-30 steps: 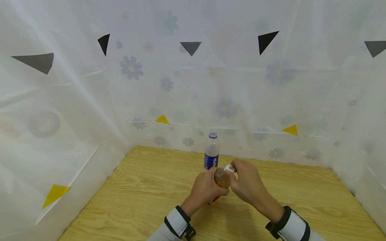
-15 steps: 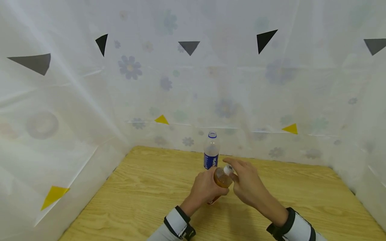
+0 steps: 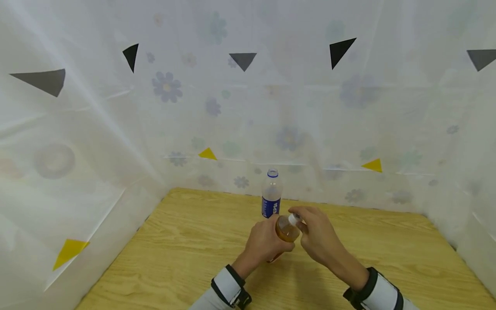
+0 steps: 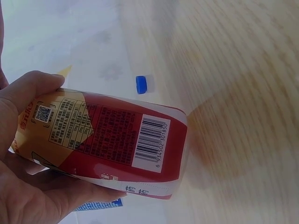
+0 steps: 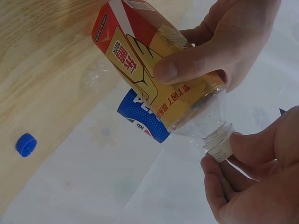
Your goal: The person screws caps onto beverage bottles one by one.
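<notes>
My left hand [image 3: 265,240] grips a drink bottle [image 3: 286,230] around its body. The bottle has a red and yellow label, seen close up with its barcode [image 4: 152,142] in the left wrist view, and some amber drink inside. It tilts with its neck toward my right hand [image 3: 318,237]. Thumb and fingers of that hand pinch the white cap [image 5: 220,149], which sits at the bottle's mouth. How tightly the cap is screwed on cannot be told. Just behind my left hand stands an uncapped clear Pepsi bottle [image 3: 271,196], its lower part hidden.
A loose blue cap [image 5: 26,145] lies on the wood-grain table [image 3: 186,241]. White, flower-patterned sheeting [image 3: 248,112] with black and yellow triangles encloses the back and sides of the table.
My right fingers loosened and straightened off the white cap half a second ago, then closed round it again. My left hand and its bottle have stayed nearly still.
</notes>
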{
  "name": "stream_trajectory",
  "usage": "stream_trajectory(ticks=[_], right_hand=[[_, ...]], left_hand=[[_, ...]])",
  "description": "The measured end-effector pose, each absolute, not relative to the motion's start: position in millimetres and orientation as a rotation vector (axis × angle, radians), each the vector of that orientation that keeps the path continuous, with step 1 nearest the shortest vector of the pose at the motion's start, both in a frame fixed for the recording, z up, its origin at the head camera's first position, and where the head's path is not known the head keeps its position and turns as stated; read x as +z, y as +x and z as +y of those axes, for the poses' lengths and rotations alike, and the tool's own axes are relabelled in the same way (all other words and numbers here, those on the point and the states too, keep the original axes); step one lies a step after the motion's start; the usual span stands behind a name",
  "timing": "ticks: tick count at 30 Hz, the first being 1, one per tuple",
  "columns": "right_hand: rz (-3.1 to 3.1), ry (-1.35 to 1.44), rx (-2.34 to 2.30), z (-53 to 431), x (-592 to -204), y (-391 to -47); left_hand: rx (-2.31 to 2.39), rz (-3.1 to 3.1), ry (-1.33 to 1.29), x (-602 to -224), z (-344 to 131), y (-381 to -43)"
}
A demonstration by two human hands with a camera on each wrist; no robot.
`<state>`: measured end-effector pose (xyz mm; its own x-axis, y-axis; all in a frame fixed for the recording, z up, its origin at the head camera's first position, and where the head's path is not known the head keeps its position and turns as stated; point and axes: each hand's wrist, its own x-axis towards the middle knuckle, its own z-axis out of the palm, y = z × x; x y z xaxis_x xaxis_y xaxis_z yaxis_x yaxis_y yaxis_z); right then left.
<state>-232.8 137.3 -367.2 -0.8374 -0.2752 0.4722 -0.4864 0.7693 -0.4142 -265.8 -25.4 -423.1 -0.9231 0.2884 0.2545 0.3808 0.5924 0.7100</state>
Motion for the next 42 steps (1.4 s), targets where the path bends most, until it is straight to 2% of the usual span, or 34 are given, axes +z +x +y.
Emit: stream_trajectory(ticks=[42], right_hand=[[-2.48,0.524,0.697,134.7,-375.9,-240.4]], left_hand=[[-1.25,-2.689,-0.579,-424.6,-26.2,-265.5]])
